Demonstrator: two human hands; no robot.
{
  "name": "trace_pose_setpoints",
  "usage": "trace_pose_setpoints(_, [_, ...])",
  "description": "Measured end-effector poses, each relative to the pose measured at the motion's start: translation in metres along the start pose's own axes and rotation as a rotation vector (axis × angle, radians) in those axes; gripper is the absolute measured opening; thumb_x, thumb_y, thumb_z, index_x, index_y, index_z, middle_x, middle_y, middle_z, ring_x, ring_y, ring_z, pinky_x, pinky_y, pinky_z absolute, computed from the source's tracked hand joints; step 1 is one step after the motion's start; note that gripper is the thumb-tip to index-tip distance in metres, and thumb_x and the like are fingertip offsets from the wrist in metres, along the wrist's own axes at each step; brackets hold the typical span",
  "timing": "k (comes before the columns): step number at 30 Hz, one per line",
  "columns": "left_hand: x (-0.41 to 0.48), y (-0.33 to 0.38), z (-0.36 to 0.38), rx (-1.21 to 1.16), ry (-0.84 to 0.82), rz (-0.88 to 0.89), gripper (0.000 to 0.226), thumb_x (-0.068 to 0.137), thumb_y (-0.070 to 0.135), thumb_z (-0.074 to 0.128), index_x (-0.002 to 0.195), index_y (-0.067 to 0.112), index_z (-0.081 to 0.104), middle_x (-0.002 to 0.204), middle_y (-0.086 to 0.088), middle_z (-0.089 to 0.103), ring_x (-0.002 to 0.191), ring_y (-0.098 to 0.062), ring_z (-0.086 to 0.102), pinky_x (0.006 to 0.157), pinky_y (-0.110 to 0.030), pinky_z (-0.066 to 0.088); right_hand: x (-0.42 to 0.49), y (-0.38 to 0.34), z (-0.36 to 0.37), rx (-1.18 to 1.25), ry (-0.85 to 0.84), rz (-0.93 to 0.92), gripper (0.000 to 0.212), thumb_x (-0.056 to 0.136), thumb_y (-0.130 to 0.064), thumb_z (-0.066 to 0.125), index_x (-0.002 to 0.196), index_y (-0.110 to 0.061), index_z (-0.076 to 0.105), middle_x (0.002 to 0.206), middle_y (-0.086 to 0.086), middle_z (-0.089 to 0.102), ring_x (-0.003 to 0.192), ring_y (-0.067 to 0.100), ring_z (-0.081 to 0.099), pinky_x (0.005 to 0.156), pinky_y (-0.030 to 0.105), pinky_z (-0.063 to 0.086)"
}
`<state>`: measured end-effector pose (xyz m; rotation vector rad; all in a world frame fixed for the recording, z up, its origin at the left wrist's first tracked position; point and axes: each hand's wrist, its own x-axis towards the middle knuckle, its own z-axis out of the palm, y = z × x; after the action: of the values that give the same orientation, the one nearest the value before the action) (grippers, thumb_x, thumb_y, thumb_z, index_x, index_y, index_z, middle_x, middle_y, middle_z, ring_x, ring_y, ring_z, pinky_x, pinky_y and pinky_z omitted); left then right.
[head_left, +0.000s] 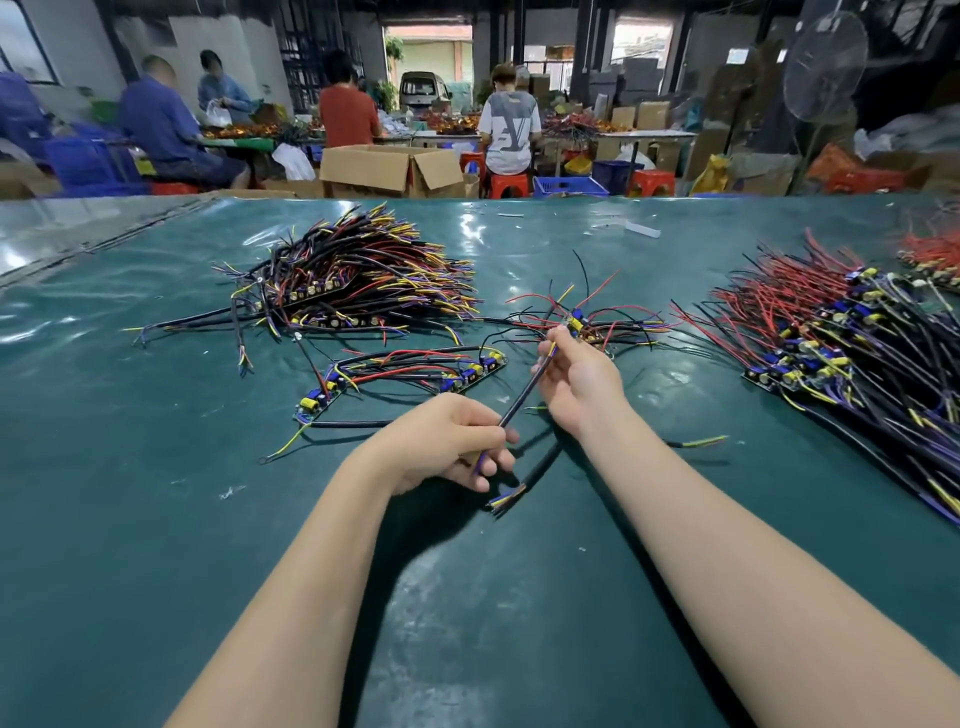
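**A:** Nearest first: where is the cable?

**B:** It is lifted clear of the green table cover (156, 545) and strung between both hands. The left hand (447, 447) has its fingers curled round the near end of the black cable (519, 402), with blue and yellow cores showing between them. The right hand (576, 384) pinches the far end between thumb and fingertips.

**A:** What could go wrong from here?

**B:** I'd judge the bared cores to be the weak spot, since a twist or tug between the hands could bend or snap the strands. The far end also sits right beside a loose board (576, 323) trailing red leads. I cannot tell whether they touch, but a pull might snag that tangle. A second cable (535, 475) lies on the cover under the hands, and a dropped wrist could knock it askew.

**A:** Which way does it point?

**B:** Its long axis runs from 7 to 1 o'clock. The near end is low at 7 and the far end is raised toward 1.

**A:** And beyond it?

**B:** A row of small boards (415, 371) lies at 11 o'clock from the hands. The big wire heap (358, 280) is further out along 11, and another heap (841, 353) is at 3. Seated workers (509, 130) are far off at 12.
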<state>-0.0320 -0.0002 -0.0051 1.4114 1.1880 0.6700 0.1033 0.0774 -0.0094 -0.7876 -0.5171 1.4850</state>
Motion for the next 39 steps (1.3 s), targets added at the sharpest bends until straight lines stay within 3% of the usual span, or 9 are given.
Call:
trace_pose_setpoints(3, [-0.003, 0.001, -0.002, -0.012, 0.010, -0.015, 0.018, 0.092, 0.005, 0.050, 0.078, 0.005, 0.062, 0.053, 0.000, 0.060, 0.042, -0.005, 0.052, 0.044, -0.017, 0.047, 0.003, -0.005, -0.009, 0.094, -0.071, 0.013, 0.023, 0.096, -0.015, 0.045, 0.074, -0.013, 0.051, 0.041, -0.005, 0.056, 0.036, 0.003, 0.052, 0.042, 0.014, 0.043])
trace_pose_setpoints(7, [-0.001, 0.005, 0.001, 0.441, 0.234, 0.114, 0.030, 0.092, 0.015, 0.047, 0.067, 0.019, 0.062, 0.044, 0.008, 0.048, 0.037, -0.003, 0.039, 0.043, -0.015, 0.035, 0.006, -0.011, -0.013, 0.146, -0.082, 0.025, 0.023, 0.096, -0.015, 0.047, 0.074, -0.012, 0.054, 0.044, -0.005, 0.058, 0.040, 0.003, 0.055, 0.043, 0.013, 0.045])
trace_pose_setpoints(14, [0.007, 0.009, 0.008, 0.840, 0.223, 0.140, 0.032, 0.099, 0.012, 0.031, 0.105, 0.011, 0.063, 0.064, 0.015, 0.043, 0.059, -0.007, 0.043, 0.048, -0.016, 0.032, 0.012, -0.013, -0.017, 0.184, -0.038, 0.036, 0.026, 0.096, -0.017, 0.047, 0.072, -0.012, 0.054, 0.041, -0.005, 0.055, 0.035, 0.005, 0.051, 0.040, 0.014, 0.043])
trace_pose_setpoints(18, [0.007, 0.009, 0.003, 0.613, 0.155, 0.090, 0.032, 0.099, 0.009, 0.027, 0.101, 0.004, 0.058, 0.063, 0.005, 0.056, 0.047, -0.004, 0.049, 0.042, -0.011, 0.040, 0.014, -0.013, -0.017, 0.160, -0.028, 0.033, 0.023, 0.095, -0.017, 0.048, 0.073, -0.013, 0.053, 0.042, -0.006, 0.057, 0.036, 0.004, 0.053, 0.043, 0.015, 0.044])
trace_pose_setpoints(23, [-0.006, -0.003, -0.004, -0.044, 0.024, 0.080, 0.023, 0.098, 0.004, 0.039, 0.086, 0.006, 0.059, 0.058, 0.003, 0.065, 0.045, -0.002, 0.054, 0.044, -0.016, 0.047, 0.012, -0.009, -0.014, 0.127, -0.057, 0.016, 0.022, 0.095, -0.015, 0.048, 0.074, -0.013, 0.054, 0.043, -0.006, 0.058, 0.039, 0.002, 0.055, 0.046, 0.015, 0.046])
trace_pose_setpoints(27, [-0.009, -0.003, -0.006, -0.296, 0.096, -0.006, 0.020, 0.094, 0.007, 0.048, 0.078, 0.006, 0.061, 0.052, 0.004, 0.061, 0.041, -0.002, 0.054, 0.045, -0.017, 0.050, 0.010, -0.007, -0.013, 0.121, -0.069, -0.012, 0.023, 0.096, -0.013, 0.047, 0.073, -0.013, 0.053, 0.043, -0.005, 0.058, 0.039, 0.001, 0.055, 0.045, 0.014, 0.047])
trace_pose_setpoints(30, [-0.008, -0.003, -0.005, -0.302, 0.213, -0.092, 0.024, 0.093, 0.012, 0.052, 0.072, 0.007, 0.062, 0.044, 0.007, 0.054, 0.035, -0.001, 0.047, 0.044, -0.017, 0.049, 0.008, -0.006, -0.013, 0.140, -0.066, -0.022, 0.022, 0.095, -0.012, 0.047, 0.074, -0.013, 0.053, 0.043, -0.006, 0.058, 0.040, 0.002, 0.056, 0.046, 0.014, 0.048])
trace_pose_setpoints(34, [-0.007, -0.008, -0.002, 0.061, 0.346, 0.035, 0.026, 0.090, 0.011, 0.054, 0.065, 0.011, 0.064, 0.037, 0.011, 0.043, 0.034, -0.003, 0.041, 0.047, -0.021, 0.051, 0.005, -0.008, -0.009, 0.107, -0.035, -0.040, 0.023, 0.095, -0.011, 0.048, 0.073, -0.014, 0.052, 0.041, -0.006, 0.057, 0.038, 0.001, 0.054, 0.049, 0.018, 0.046])
trace_pose_setpoints(39, [-0.017, 0.005, 0.007, -0.197, -0.007, 0.222, 0.029, 0.091, 0.013, 0.050, 0.066, 0.013, 0.065, 0.040, 0.013, 0.031, 0.037, -0.001, 0.031, 0.043, -0.014, 0.040, 0.000, -0.012, -0.006, 0.203, -0.058, 0.066, 0.026, 0.096, -0.016, 0.045, 0.071, -0.012, 0.051, 0.039, -0.007, 0.053, 0.032, 0.003, 0.047, 0.038, 0.013, 0.041])
